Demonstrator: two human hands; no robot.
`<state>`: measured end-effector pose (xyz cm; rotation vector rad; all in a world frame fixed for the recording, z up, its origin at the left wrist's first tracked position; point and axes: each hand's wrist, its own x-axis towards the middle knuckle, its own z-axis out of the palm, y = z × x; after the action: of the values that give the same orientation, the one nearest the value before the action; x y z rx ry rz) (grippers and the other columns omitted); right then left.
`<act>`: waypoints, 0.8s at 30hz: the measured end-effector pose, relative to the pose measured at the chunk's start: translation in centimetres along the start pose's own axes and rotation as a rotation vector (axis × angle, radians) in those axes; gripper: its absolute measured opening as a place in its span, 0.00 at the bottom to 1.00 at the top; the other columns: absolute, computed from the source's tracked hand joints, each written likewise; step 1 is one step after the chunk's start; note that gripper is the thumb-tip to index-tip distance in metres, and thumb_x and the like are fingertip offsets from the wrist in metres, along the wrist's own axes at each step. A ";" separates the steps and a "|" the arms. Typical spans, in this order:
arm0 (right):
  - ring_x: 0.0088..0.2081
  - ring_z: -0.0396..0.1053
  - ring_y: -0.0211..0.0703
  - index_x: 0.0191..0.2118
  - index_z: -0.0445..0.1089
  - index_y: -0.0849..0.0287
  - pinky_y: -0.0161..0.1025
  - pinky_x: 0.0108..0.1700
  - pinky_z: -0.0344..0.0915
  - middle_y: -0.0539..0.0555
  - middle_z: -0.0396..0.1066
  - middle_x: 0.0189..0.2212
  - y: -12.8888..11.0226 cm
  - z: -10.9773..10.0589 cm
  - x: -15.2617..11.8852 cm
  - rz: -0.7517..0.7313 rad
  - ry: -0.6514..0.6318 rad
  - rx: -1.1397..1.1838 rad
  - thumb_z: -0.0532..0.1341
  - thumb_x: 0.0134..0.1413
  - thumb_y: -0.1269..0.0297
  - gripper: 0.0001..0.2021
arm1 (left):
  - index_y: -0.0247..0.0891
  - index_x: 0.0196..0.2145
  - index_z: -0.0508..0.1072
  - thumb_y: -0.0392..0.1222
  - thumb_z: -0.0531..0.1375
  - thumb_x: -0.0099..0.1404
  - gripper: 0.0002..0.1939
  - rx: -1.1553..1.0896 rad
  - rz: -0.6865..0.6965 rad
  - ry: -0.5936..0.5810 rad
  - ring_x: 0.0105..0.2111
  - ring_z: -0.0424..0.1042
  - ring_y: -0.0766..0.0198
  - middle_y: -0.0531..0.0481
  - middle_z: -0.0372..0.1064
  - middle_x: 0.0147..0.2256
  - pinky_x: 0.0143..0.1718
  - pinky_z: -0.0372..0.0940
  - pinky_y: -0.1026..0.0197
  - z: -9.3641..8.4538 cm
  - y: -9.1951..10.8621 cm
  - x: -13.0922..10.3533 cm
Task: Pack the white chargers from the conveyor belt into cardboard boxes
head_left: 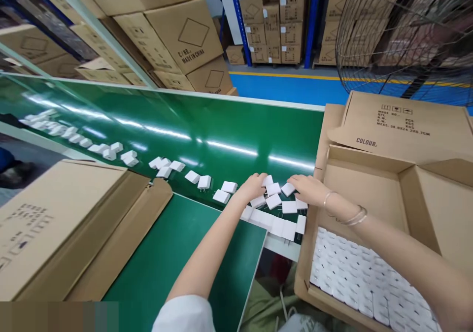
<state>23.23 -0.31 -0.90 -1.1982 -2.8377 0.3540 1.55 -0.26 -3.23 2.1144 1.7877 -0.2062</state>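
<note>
Loose white plug chargers (274, 202) lie in a cluster on the green conveyor belt (236, 125). On the left of this cluster, my left hand (254, 188) has its fingers curled onto a charger (266, 180). From the other side, my right hand (309, 190) grips another charger (288, 189) between fingers and thumb. Below both hands, several chargers (271, 222) sit side by side in a row along the belt's near edge, some with metal pins showing. The fingers partly hide the chargers they touch.
An open carton (306, 253) on the right holds packed rows of white chargers (362, 278). More chargers (74, 135) trail along the belt to the left. A closed carton (66, 223) stands front left. Stacked boxes (192, 36) and a wire-caged fan (402, 36) are behind.
</note>
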 end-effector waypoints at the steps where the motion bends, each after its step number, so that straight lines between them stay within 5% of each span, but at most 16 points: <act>1: 0.40 0.68 0.47 0.42 0.68 0.61 0.39 0.39 0.63 0.56 0.71 0.39 0.1 0.7 1.0 0.000 -0.015 -0.001 0.53 0.51 0.77 0.14 | 0.36 0.52 0.62 0.34 0.55 0.59 0.22 -0.013 0.015 -0.006 0.47 0.65 0.54 0.40 0.64 0.46 0.46 0.61 0.56 0.4 -0.2 0.6; 4: 0.36 0.68 0.45 0.40 0.68 0.62 0.39 0.39 0.63 0.55 0.70 0.36 1.0 1.5 2.4 0.024 -0.045 -0.011 0.54 0.53 0.73 0.10 | 0.35 0.51 0.63 0.36 0.58 0.57 0.22 -0.046 0.063 -0.012 0.49 0.63 0.53 0.40 0.62 0.47 0.47 0.60 0.57 0.9 -0.5 2.0; 8: 0.36 0.67 0.42 0.43 0.66 0.63 0.34 0.36 0.63 0.56 0.65 0.40 1.6 -0.1 2.0 0.076 -0.051 -0.010 0.59 0.52 0.70 0.11 | 0.35 0.47 0.66 0.40 0.63 0.54 0.22 -0.116 0.099 -0.032 0.43 0.67 0.58 0.44 0.64 0.44 0.43 0.62 0.60 0.3 -1.6 2.8; 12: 0.34 0.66 0.41 0.43 0.66 0.65 0.34 0.32 0.62 0.60 0.62 0.42 -0.7 -2.0 -0.3 0.100 -0.075 -0.078 0.57 0.50 0.78 0.13 | 0.36 0.46 0.65 0.42 0.59 0.58 0.18 -0.160 0.119 -0.006 0.41 0.68 0.60 0.46 0.65 0.42 0.42 0.63 0.61 -0.7 -2.3 2.1; 15: 0.34 0.65 0.45 0.38 0.68 0.67 0.37 0.27 0.59 0.62 0.63 0.40 -4.0 -1.2 -1.7 0.085 -0.120 -0.171 0.52 0.46 0.86 0.16 | 0.37 0.50 0.63 0.40 0.56 0.61 0.18 -0.147 0.199 0.028 0.46 0.65 0.59 0.45 0.63 0.46 0.47 0.61 0.61 -1.1 -1.0 1.0; 19: 0.39 0.64 0.51 0.38 0.70 0.68 0.40 0.28 0.60 0.64 0.64 0.39 -7.5 1.9 -1.3 0.051 -0.164 -0.222 0.49 0.50 0.85 0.16 | 0.39 0.46 0.66 0.33 0.57 0.58 0.17 -0.076 0.284 -0.007 0.49 0.62 0.54 0.44 0.65 0.46 0.48 0.61 0.56 -0.2 1.9 0.2; 24: 0.41 0.65 0.54 0.38 0.70 0.70 0.43 0.33 0.61 0.66 0.67 0.37 -7.5 2.6 -0.4 0.082 -0.161 -0.210 0.47 0.54 0.83 0.15 | 0.37 0.43 0.67 0.27 0.53 0.57 0.16 -0.076 0.250 0.029 0.49 0.63 0.51 0.41 0.67 0.45 0.47 0.61 0.52 0.3 3.6 1.3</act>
<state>17.93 -6.11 -1.72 -1.3855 -3.0325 0.1639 5.32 0.32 -3.33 2.2699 1.5020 -0.0414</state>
